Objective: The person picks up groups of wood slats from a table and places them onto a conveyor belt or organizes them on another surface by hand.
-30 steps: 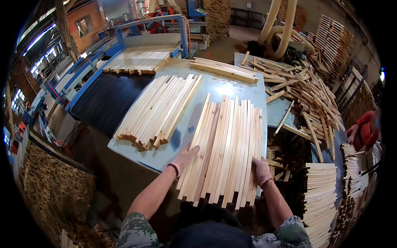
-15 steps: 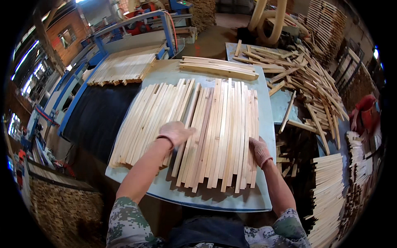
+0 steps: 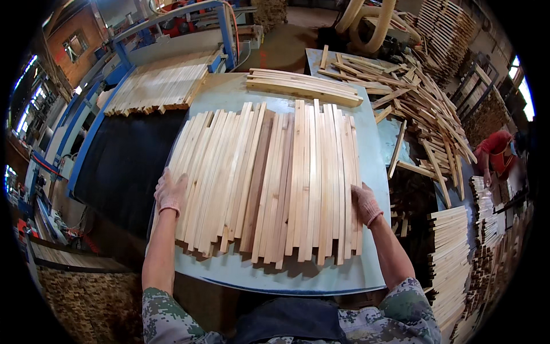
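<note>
A row of pale wooden strips (image 3: pixel 281 189) lies side by side on a light blue-green tabletop (image 3: pixel 229 269), their near ends uneven. A few strips in the middle are darker brown. My left hand (image 3: pixel 170 191), in a light knit glove, rests against the row's left edge with its fingers apart. At the opposite edge, my gloved right hand (image 3: pixel 365 203) lies along the outermost strip, its fingers extended along the side and partly hidden. Between them, the two hands flank the whole row.
Beyond the row lies a small stack of strips (image 3: pixel 303 87). A black conveyor belt (image 3: pixel 126 166) with a blue-framed machine carries more strips (image 3: pixel 157 80) at left. Loose strips (image 3: pixel 424 114) heap at right, beside stacked strips (image 3: pixel 450 252). A person in red (image 3: pixel 497 152) is at far right.
My left hand has moved from the middle of the row to its left edge. The gap between the two groups of strips has closed. My right hand stays at the right edge.
</note>
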Available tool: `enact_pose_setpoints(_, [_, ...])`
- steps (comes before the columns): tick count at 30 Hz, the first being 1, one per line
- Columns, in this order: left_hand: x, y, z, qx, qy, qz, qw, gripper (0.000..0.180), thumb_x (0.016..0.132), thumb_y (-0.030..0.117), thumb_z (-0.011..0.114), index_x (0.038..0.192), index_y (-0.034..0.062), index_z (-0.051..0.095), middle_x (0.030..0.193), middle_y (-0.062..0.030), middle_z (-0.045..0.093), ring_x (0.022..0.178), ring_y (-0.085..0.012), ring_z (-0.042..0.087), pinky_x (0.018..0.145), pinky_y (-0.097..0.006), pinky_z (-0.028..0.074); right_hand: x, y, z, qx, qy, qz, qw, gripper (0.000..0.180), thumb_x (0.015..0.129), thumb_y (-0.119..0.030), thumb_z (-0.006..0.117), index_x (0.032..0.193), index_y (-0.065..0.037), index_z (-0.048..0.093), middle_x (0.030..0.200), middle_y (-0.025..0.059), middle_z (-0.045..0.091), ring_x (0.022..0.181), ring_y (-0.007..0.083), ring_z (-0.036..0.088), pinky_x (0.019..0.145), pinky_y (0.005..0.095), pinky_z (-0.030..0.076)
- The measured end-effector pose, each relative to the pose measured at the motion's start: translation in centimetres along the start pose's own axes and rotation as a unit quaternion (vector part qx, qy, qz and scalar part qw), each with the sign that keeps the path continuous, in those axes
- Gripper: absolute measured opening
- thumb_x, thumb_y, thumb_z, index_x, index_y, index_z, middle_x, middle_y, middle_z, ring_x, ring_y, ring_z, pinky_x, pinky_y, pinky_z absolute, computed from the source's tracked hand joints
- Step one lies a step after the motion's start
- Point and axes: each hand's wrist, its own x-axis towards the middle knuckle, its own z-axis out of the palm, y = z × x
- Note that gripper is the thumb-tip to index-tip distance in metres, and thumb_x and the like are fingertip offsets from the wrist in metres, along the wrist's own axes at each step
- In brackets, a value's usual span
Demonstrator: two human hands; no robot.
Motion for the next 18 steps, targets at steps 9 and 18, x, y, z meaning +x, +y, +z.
enact_pose_setpoints(9, [-16.6,-1.5,-3.9,-0.272,-0.006,0.261,0.926,0.036,0.092,0.025,0.076,0.12,0.0046,0.069,0.107,-0.0185,0.071,0.1,-0.0338,0.069,0.09,-0.044,0.055,0.7,1.4,-1.4,0.018,-0.012,0.011,1.0,0.046,0.101,-0.024,0.061,0.137,0.004,0.057,0.116,0.0156,0.073,0.099,0.0242,0.073,0.088,0.0389,0.062])
enact_pose_setpoints(18, [-29.3,1.6,3.1,-0.281,-0.098,0.063,0.953,0.042,0.093,0.029,0.071,0.123,-0.0005,0.07,0.09,-0.0223,0.073,0.082,-0.0349,0.074,0.076,-0.043,0.058,1.1,1.4,-1.0,0.003,-0.029,0.008,1.0,0.043,0.1,-0.024,0.062,0.134,0.002,0.061,0.116,0.0127,0.073,0.099,0.0224,0.072,0.088,0.0365,0.06])
